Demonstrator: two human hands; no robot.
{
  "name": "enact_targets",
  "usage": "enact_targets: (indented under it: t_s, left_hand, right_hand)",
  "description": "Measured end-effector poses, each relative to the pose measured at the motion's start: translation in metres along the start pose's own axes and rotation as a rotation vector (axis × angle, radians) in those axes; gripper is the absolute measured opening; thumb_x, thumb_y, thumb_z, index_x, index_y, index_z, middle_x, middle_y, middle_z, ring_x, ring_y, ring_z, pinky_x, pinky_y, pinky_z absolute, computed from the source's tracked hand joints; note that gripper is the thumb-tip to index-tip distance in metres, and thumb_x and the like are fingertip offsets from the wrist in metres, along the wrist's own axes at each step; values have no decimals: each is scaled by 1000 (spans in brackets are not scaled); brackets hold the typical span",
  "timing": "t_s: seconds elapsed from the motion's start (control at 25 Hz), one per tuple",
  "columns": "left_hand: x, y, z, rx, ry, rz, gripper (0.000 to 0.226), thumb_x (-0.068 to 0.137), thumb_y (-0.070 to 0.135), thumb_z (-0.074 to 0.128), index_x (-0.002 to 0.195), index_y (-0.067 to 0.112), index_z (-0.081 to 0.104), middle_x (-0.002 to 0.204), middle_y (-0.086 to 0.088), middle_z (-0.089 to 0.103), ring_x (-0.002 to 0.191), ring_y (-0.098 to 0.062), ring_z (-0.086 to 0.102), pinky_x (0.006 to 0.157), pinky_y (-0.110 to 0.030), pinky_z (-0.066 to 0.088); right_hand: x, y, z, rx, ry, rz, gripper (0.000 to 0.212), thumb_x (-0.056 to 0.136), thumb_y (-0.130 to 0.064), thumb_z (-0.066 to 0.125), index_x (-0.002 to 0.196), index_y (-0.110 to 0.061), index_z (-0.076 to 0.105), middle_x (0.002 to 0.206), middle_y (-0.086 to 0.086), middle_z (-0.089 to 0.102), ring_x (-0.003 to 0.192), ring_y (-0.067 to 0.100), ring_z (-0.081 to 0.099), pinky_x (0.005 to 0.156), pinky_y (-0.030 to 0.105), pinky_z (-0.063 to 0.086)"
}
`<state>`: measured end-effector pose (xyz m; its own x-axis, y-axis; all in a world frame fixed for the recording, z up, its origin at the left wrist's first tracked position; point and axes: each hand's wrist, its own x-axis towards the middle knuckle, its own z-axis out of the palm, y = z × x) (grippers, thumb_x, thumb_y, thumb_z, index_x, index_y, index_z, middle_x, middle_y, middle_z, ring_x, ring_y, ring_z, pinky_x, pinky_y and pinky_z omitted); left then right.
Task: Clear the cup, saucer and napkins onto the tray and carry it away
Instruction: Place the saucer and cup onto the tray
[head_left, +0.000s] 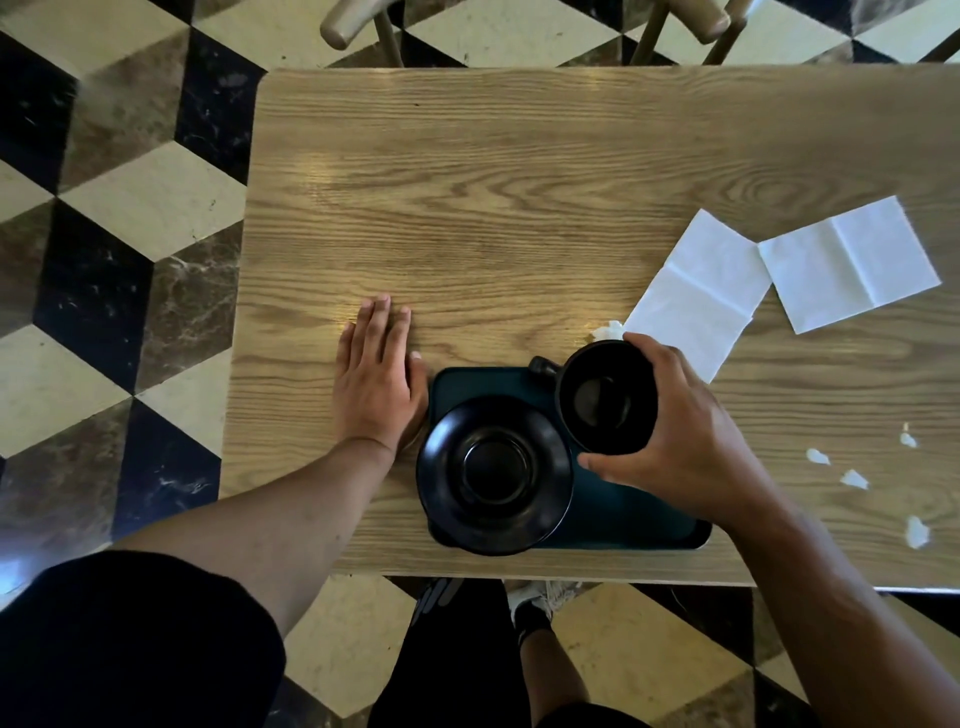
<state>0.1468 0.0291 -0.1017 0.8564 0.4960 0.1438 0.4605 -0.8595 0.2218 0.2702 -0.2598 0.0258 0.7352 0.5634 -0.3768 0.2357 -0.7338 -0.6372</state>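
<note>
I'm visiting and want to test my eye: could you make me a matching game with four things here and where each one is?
Things:
1. saucer
2. cup
3. left hand
4. unfolded napkins

Places:
A. flat on the bare table, beside the tray
B. gripped by the right hand
C. spread on the table, right of the tray
D. on the tray's left part

Pairs: 1-D, 2-B, 3-A, 4-C

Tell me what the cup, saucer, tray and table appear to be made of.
Cup and saucer: black, probably glazed ceramic, given the soft sheen on their rims. Tray: dark teal, smooth and matte with rounded corners, likely plastic. Table: light wood grain, either solid wood or a wood-look laminate; the picture cannot settle which.
</note>
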Motion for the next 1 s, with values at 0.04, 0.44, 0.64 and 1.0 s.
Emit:
enact_targets:
  t_s: [0.04,0.44,0.64,1.0]
  left_hand:
    - [0,0,0,-3,-3,0,53,98,27,41,146,8,52,158,-16,44,149,-34,37,121,-53,32]
    - [0,1,-1,4,9,-2,54,97,27,41,146,8,52,158,-16,44,148,-33,38,121,-51,30]
    - [1,0,1,-6,-3,4,54,97,27,41,146,7,52,159,-16,43,149,-34,37,122,-52,29]
    - [1,0,1,-21,-15,-9,56,96,27,41,147,7,51,160,-16,42,150,-35,36,122,-52,28]
  right_hand:
    - [0,0,1,-7,-5,1,119,57,-45,93,154,-33,25,149,-11,42,134,5,41,101,22,34]
    - [-3,4,5,27,-21,24,125,57,-48,94,156,-32,20,153,-13,35,129,-6,30,103,24,33]
    - [-7,13,1,91,-80,34,143,51,-63,92,161,-32,5,162,-18,19,145,-2,20,114,29,30]
    - [-29,31,13,184,51,165,98,66,-34,94,148,-31,41,125,-11,64,99,-2,65,77,19,55]
